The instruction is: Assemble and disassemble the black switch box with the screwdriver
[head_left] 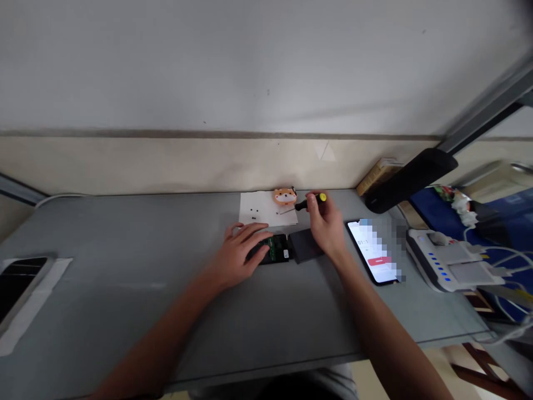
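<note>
My left hand (241,255) lies with its fingers spread over the left part of a dark device with a green circuit board (272,248), covering that end. In my right hand (327,222) is a screwdriver (306,205) with a black handle and yellow end cap. Its thin shaft points left, the tip close to a tiny dark screw (277,213) on a white sheet of paper (266,200). Several more screws (254,218) lie on the paper's left side. A dark flat cover (306,245) sits beside the device, partly under my right hand.
An orange animal-face case (285,195) stands on the paper's back right. To the right lie a lit phone (372,253) and a white power strip (453,261) with cables. A black cylindrical object (412,179) leans near the wall. Another dark-screened device (20,283) lies far left.
</note>
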The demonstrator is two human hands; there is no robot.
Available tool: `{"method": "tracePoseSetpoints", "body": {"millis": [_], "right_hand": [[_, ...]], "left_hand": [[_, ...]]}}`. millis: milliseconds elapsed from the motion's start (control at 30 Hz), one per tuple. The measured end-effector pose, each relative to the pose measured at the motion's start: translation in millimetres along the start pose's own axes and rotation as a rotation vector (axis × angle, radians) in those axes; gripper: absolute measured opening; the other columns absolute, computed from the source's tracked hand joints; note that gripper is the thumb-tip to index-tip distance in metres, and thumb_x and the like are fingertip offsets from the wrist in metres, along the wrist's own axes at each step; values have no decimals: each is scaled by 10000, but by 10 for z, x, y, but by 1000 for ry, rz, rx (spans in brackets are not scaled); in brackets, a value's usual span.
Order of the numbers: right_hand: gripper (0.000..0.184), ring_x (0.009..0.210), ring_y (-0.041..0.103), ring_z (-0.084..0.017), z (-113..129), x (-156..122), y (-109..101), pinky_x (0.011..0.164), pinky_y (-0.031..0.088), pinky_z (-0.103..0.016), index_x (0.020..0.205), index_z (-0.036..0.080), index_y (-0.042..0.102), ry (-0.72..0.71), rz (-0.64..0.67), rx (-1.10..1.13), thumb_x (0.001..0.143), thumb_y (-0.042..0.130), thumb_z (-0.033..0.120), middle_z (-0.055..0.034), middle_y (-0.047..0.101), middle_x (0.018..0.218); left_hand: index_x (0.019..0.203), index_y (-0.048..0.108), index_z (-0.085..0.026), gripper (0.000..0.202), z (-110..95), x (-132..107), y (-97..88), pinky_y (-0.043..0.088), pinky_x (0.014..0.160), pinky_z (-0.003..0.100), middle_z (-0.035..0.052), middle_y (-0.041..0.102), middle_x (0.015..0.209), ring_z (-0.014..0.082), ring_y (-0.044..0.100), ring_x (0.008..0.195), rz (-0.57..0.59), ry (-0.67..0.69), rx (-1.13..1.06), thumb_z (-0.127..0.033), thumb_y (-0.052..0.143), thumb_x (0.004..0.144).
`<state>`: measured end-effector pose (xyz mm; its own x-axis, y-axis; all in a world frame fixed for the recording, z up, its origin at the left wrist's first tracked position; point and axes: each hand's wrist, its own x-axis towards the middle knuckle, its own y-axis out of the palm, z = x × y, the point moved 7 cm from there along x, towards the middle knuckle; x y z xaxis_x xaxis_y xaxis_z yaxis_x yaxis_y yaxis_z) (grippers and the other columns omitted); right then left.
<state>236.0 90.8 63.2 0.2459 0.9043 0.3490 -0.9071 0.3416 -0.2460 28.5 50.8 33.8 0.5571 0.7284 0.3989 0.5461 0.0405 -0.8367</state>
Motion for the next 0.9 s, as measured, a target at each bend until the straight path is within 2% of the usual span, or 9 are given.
{"method": "tracePoseSetpoints", "body": {"millis": [100, 300, 467, 600, 733, 900], "right_hand": [[333, 627, 532, -143, -15, -5, 5, 604, 390, -288, 940, 231, 647, 1, -3, -2, 939, 585, 558, 6, 631, 739], [394, 591, 483, -110, 59, -25, -102, 593, 424, -268, 880, 239, 613, 21, -178, 157, 917, 569, 629, 35, 541, 692], [457, 520, 445, -86, 78, -75, -16, 489, 379, -236, 814, 224, 619, 114, -176, 285, 860, 606, 678, 37, 521, 636], [492, 512, 461, -73, 85, -137, 87, 461, 354, -212, 808, 209, 634, 140, -125, 314, 830, 622, 700, 34, 557, 642], [520, 498, 461, -66, 100, -171, 114, 443, 340, -203, 795, 201, 635, 127, -125, 302, 813, 626, 721, 38, 551, 635], [500, 500, 461, -69, 111, -170, 128, 443, 343, -207, 803, 205, 627, 116, -94, 283, 842, 608, 704, 40, 527, 628]], "left_hand": [[1185, 665, -260, 315, 89, -5, -90, 412, 1076, 460, 74, 712, 1270, 235, 664, 1170, -101, -57, 26, -302, 377, 1064], [1234, 640, -255, 279, 240, -21, -196, 438, 1040, 464, 79, 728, 1242, 243, 674, 1162, -246, -147, 5, -340, 449, 1050], [1249, 648, -240, 299, 322, -20, -113, 456, 1037, 450, 85, 726, 1253, 242, 666, 1181, -233, -216, -72, -398, 550, 1015], [1119, 710, -245, 228, 303, -18, -67, 453, 1028, 424, 60, 755, 1169, 219, 692, 1114, -244, -212, -119, -393, 571, 1015], [974, 739, -249, 212, 282, -18, -97, 465, 975, 400, 30, 778, 1041, 192, 714, 988, -283, -193, -134, -377, 576, 1017], [982, 730, -239, 246, 264, -6, -135, 457, 951, 391, 25, 773, 999, 178, 701, 932, -280, -171, -110, -363, 525, 1044]]}}
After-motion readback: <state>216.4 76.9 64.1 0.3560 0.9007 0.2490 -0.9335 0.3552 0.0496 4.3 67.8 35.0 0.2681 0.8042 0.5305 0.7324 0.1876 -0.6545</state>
